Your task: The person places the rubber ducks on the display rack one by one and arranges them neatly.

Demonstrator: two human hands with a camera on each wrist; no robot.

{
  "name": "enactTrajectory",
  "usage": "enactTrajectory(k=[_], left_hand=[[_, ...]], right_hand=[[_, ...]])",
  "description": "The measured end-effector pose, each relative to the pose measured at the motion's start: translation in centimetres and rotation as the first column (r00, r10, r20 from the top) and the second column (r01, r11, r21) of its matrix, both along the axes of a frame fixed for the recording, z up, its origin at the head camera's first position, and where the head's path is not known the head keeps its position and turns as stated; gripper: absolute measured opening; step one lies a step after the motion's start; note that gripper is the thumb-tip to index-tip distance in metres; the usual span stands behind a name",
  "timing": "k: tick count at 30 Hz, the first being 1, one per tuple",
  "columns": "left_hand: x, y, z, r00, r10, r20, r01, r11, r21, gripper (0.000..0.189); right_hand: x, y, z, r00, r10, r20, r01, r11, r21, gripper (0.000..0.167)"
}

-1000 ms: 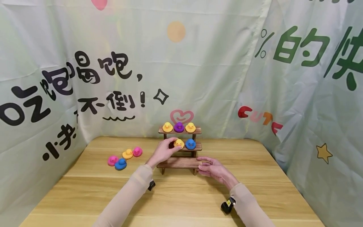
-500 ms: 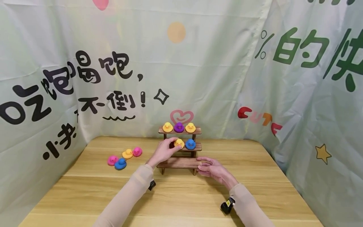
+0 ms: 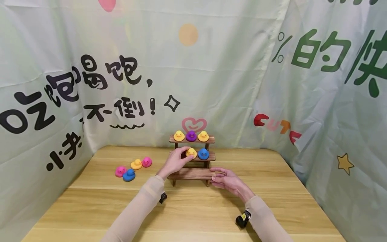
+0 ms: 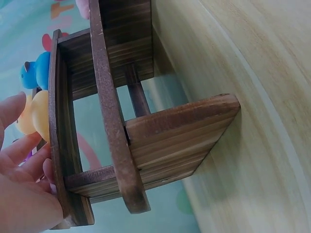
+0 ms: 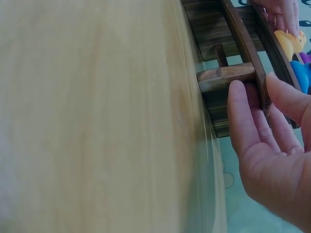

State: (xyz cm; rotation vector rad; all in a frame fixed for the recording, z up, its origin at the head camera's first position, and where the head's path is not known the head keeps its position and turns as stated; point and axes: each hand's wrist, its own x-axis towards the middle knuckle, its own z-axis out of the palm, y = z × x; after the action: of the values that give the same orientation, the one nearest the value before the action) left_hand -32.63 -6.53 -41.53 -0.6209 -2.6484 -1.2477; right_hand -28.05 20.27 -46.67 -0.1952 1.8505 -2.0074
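My left hand (image 3: 174,162) pinches a yellow rubber duck (image 3: 191,154) on the middle step of the three-step wooden display stand (image 3: 191,173). In the left wrist view the yellow duck (image 4: 40,115) sits between thumb and fingers, next to a blue duck (image 4: 36,73). At the right end of the bottom step, my right hand (image 3: 231,183) holds the stand. The right wrist view shows its thumb and fingers around the end of the step (image 5: 245,53). A blue rubber duck (image 3: 203,154) stands right of the pinched one. My left hand partly covers the middle step's left end.
Two yellow ducks (image 3: 179,135) flank a purple duck (image 3: 191,135) on the top step. Left of the stand, several loose ducks lie on the wooden table (image 3: 193,215): pink (image 3: 120,171), blue (image 3: 129,175) and yellow (image 3: 136,164) among them. Printed cloth (image 3: 223,84) hangs behind.
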Motion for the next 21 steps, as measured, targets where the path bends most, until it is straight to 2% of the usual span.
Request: enactTrajectory(k=[3, 8, 13, 21], left_hand=[[0.0, 0.1, -0.1, 1.0, 0.006, -0.009, -0.006, 1.0, -0.009, 0.05], [0.1, 0.1, -0.3, 1.0, -0.022, -0.012, 0.022, 1.0, 0.011, 0.055], [0.3, -0.4, -0.3, 0.998, -0.065, 0.002, 0.065, 0.995, 0.074, 0.063], [-0.3, -1.8, -0.5, 0.996, -0.083, -0.029, 0.088, 0.972, 0.217, 0.055]], right_hand=[[0.0, 0.1, -0.1, 1.0, -0.001, -0.001, 0.001, 1.0, 0.002, 0.05], [0.1, 0.2, -0.2, 1.0, -0.004, -0.001, 0.004, 1.0, 0.007, 0.05], [0.0, 0.3, -0.3, 1.0, -0.003, 0.006, 0.003, 1.0, 0.005, 0.051], [-0.2, -0.1, -0.1, 1.0, -0.018, 0.015, 0.018, 1.0, -0.01, 0.054]])
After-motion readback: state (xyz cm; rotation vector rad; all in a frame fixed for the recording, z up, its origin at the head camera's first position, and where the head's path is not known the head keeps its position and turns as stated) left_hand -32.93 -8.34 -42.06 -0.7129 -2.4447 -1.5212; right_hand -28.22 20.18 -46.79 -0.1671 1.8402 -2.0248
